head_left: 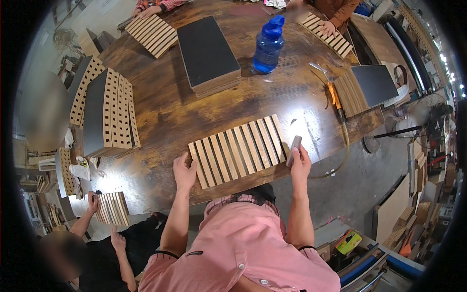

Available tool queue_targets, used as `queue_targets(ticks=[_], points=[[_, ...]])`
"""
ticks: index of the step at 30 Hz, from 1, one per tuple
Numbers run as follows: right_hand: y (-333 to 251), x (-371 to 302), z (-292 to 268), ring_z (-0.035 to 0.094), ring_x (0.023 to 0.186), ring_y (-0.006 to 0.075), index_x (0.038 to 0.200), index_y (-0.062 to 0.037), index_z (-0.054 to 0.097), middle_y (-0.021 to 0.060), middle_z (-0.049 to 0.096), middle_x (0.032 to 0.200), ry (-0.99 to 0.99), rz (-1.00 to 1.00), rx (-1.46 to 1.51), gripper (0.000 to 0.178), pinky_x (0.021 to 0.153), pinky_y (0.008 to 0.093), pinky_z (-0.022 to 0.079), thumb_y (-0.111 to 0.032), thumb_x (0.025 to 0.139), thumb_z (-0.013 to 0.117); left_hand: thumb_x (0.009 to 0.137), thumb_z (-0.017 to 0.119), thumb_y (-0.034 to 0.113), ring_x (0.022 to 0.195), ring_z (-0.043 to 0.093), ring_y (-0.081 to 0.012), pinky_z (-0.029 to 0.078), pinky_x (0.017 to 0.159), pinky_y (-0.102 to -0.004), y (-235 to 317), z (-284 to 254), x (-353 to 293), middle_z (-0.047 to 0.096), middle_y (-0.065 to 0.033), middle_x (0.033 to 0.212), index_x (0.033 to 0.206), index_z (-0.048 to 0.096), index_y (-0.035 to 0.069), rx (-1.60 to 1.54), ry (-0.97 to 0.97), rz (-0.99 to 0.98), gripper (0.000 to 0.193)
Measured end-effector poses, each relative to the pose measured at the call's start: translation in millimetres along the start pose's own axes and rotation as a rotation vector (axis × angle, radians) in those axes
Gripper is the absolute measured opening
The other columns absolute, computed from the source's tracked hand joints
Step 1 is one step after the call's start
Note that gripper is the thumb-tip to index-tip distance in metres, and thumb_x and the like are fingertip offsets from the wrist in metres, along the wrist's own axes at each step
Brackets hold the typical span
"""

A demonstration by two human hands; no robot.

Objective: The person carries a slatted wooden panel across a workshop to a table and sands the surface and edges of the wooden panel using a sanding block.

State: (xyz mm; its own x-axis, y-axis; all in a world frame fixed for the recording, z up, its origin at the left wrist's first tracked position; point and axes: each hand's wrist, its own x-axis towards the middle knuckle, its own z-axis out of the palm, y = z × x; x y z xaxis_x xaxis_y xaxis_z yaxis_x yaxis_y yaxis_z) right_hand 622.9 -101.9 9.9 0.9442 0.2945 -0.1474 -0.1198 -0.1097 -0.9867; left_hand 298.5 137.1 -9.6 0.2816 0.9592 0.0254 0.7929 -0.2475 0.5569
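With our left hand (pixel 184 171) pressed flat on the slatted wooden panel (pixel 238 151), we keep the small grey block (pixel 293 150), clasped in our right hand (pixel 300 164), flush against its edge.

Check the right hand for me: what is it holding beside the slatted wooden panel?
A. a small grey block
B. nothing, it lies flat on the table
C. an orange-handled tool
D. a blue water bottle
A: the right hand grips a small grey block at the right end of the slatted wooden panel, while the blue bottle and the orange-handled tool sit farther up the table.
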Motion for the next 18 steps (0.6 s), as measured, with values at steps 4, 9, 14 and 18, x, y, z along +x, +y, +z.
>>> queue_targets(ticks=[4,9,14,18], points=[[2.7,50.6,18.9,0.064,0.11,0.0205,0.125,0.0048,0.069,0.012,0.069,0.117,-0.146,-0.043,-0.228,0.034,0.097,0.0322,0.049,-0.017,0.099,0.069,0.097,0.069,0.016,0.09,0.065,-0.021,0.052,0.085,-0.0333,35.9,4.2,15.1,0.067,-0.0126,0.105,0.126,0.068,-0.001,-0.435,-0.26,-0.25,0.033],[-0.2,97.7,54.1,0.066,0.111,0.0264,0.122,0.002,0.071,0.02,0.069,0.123,-0.348,-0.086,-0.363,0.034,0.099,0.0363,0.049,-0.02,0.097,0.069,0.099,0.066,0.013,0.085,0.066,-0.0181,0.052,0.082,-0.0314,30.6,36.0,23.7,0.069,-0.0096,0.099,0.12,0.068,-0.003,-0.419,-0.083,-0.237,0.027],[-22.1,94.1,51.2,0.064,0.103,0.0186,0.132,0.0044,0.065,0.0109,0.071,0.12,-0.406,0.002,-0.218,0.042,0.091,0.0321,0.05,-0.026,0.102,0.064,0.1,0.063,0.009,0.096,0.067,-0.0178,0.052,0.089,-0.0322,43.0,27.9,14.6,0.069,-0.0104,0.108,0.117,0.068,-0.003,-0.623,0.117,-0.265,0.021],[-64.9,64.8,33.8,0.059,0.1,0.0136,0.137,0.0012,0.061,0.0019,0.066,0.111,-0.296,0.13,0.054,0.038,0.09,0.0299,0.047,-0.02,0.106,0.058,0.101,0.063,0.008,0.108,0.064,-0.0179,0.05,0.097,-0.0329,86.7,-23.2,4.2,0.068,-0.0115,0.119,0.127,0.062,-0.002,-0.613,0.21,-0.283,0.028]])
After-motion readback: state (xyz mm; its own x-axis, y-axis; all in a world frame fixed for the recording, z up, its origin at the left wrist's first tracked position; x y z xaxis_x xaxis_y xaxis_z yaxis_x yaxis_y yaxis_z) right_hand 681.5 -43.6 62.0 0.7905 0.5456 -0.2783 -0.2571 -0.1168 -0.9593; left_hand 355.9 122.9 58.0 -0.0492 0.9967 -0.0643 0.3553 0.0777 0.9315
